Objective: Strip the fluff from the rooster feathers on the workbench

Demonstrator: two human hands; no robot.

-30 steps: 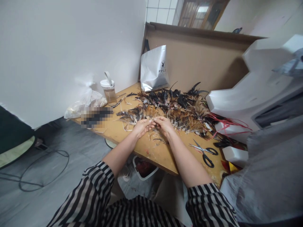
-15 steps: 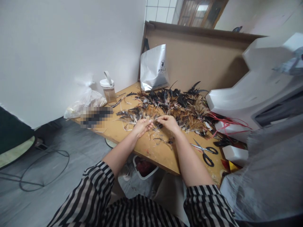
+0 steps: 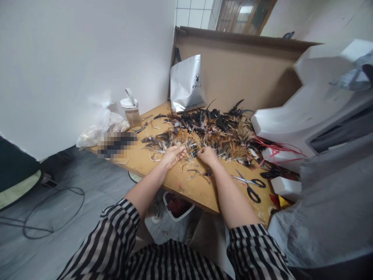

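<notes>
Brown and black feathers (image 3: 230, 146) lie in bunches across the wooden table (image 3: 163, 171). At their near edge my left hand (image 3: 173, 156) is closed, thumb and forefinger pinched together; whatever is in the pinch is too small to make out. My right hand (image 3: 208, 156), a short way to the right, has its fingers curled shut at a dark feather (image 3: 192, 151) in front of the pile. Loose feather scraps (image 3: 199, 173) are scattered below the hands. Black-handled scissors (image 3: 250, 183) lie partly spread to the right of my right forearm.
Behind the feathers stands a silver bag (image 3: 186, 83) against a cardboard panel (image 3: 241, 74). A lidded cup (image 3: 130, 111) and a plastic bag (image 3: 106, 126) stand at the left. Red strings (image 3: 279, 149) and white foam (image 3: 279, 112) are at the right. A bin (image 3: 178, 208) sits below the table edge.
My right hand has moved slightly down and away from my left hand, its fingers curling in more. The gap between the hands is wider. The view has shifted a little.
</notes>
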